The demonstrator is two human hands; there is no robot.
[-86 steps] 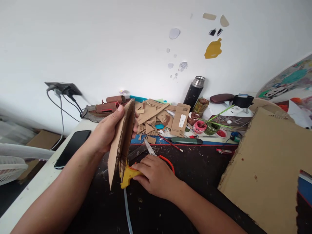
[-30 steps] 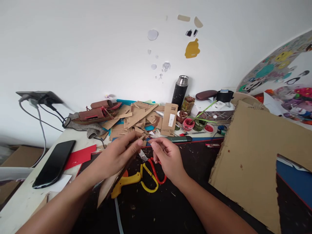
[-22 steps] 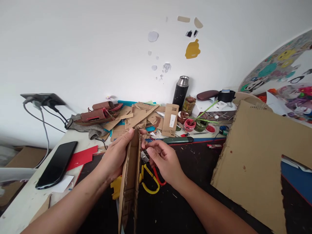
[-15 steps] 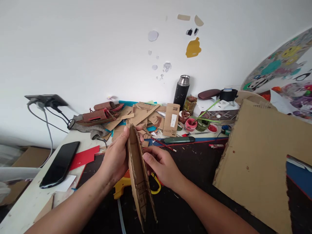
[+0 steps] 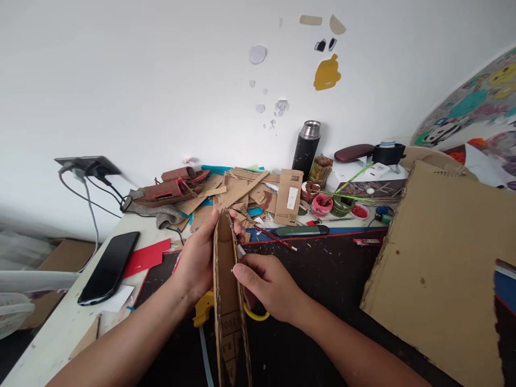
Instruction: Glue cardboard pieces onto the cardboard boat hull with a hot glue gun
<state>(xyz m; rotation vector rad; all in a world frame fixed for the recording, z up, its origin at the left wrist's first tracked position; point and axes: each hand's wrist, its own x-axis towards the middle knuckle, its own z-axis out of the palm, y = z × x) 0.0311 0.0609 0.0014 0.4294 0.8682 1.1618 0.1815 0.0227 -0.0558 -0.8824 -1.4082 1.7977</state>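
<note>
A long, narrow cardboard boat hull (image 5: 228, 279) with upright side walls and a pointed far end is held above the dark work mat (image 5: 298, 344). My left hand (image 5: 201, 258) wraps around its far left part, with fingertips showing past the right wall. On the right wall, about midway, my right hand (image 5: 266, 282) pinches the edge between thumb and fingers. Printed marks show on the hull floor. Beneath it lie a yellow glue gun (image 5: 203, 309), partly hidden, and a yellow-handled tool (image 5: 256, 314), mostly covered by the hull and my right hand.
Cardboard scraps (image 5: 237, 193) pile up at the back beside a brown model boat (image 5: 169, 188). Paint jars (image 5: 322, 204), a black thermos (image 5: 306, 150) and a green cutter (image 5: 302, 230) stand or lie behind. A large cardboard sheet (image 5: 443, 258) covers the right; a phone (image 5: 108, 269) lies left.
The hull has turned slightly and its near end has swung left, so its inside floor shows more. Both hands keep hold of it. The camera view has shifted a little.
</note>
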